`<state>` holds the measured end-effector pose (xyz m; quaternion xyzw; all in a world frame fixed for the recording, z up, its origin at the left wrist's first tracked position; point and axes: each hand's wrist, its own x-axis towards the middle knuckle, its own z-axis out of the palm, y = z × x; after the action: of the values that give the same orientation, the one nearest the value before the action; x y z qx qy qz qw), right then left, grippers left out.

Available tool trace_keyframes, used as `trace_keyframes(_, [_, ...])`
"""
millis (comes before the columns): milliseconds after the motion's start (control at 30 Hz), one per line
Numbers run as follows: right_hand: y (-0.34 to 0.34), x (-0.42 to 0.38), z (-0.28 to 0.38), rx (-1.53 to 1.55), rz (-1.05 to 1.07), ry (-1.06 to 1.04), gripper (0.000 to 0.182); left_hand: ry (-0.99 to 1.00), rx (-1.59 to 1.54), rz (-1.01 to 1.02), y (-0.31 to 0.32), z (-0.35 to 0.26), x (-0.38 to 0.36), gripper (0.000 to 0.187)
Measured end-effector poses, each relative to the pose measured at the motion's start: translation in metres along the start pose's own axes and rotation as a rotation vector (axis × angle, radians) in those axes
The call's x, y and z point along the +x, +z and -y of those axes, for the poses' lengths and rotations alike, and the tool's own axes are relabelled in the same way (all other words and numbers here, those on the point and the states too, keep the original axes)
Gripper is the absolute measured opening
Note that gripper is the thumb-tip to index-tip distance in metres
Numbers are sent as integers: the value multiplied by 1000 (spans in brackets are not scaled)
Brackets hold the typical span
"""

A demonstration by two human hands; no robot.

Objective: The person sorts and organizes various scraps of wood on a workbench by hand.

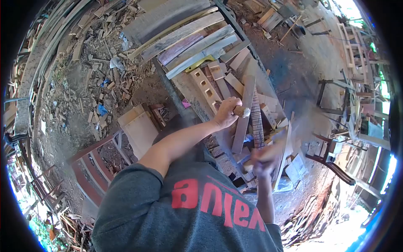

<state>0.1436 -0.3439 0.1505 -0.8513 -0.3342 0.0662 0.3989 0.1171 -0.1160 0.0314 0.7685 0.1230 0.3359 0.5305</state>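
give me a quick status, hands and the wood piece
Left hand shut on a wooden handle, tool set on the wood strip. Right hand blurred, gripping something, can't tell what. Offcuts crowd the bench around the strip.

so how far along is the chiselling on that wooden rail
Done: a pale wooden rail with square mortise holes lies finished on the cluttered workbench. In hand: the left hand grips a wooden-handled chisel on a long brown slat; the right hand is motion-blurred. How much cutting remains cannot be told.
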Motion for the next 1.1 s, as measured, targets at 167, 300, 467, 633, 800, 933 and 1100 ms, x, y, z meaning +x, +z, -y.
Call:
trace_keyframes(167, [-14,23,24,-17,114,220,46,-43,-74,61,0,-1,-6,28])
trace_keyframes(300, [-28,17,31,348,-117,73,54,-41,-30,9,-2,-4,6,27])
trace_keyframes(467, [6,13,-12,-91,194,278,54,-45,-88,45,1,6,6,27])
trace_keyframes(633, [-25,38,61,320,-213,131,48,-82,-75,12,-5,-7,12,24])
trace_keyframes(800, [8,26,15,-190,218,65,51,-82,-139,-27,-9,1,14,22])
trace_keyframes(933, [-10,53,56,171,28,310,46,-172,-198,15,-16,4,15,15])
trace_keyframes(1100, [29,11,-70,326,11,15,41,-319,-297,72,-33,2,24,11])
